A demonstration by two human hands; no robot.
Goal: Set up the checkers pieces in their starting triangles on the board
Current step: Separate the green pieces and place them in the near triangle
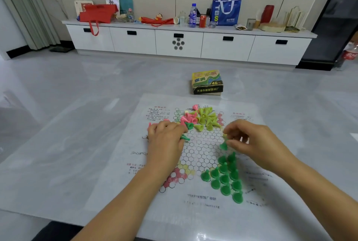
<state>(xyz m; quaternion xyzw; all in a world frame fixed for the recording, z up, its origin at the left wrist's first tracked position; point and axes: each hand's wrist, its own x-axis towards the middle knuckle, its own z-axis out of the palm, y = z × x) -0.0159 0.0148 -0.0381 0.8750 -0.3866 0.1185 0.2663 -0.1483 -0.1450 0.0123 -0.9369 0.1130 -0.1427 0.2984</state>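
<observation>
A paper checkers board (pixel 201 149) with a hexagon grid lies on the grey table. Several dark green cone pieces (pixel 225 177) stand upright in the near-right triangle. A loose pile of yellow-green pieces (pixel 207 118) and pink pieces (pixel 188 117) lies at the board's far side. My left hand (pixel 166 140) is curled over the board's left part and grips dark green pieces, one poking out (pixel 185 137). My right hand (pixel 253 142) pinches a dark green piece (pixel 223 145) just above the green triangle.
The game's yellow and green box (pixel 207 82) sits on the table beyond the board. Past the table stands a white TV cabinet (pixel 184 43) with bags and bottles on top. The table's near edge runs below my forearms.
</observation>
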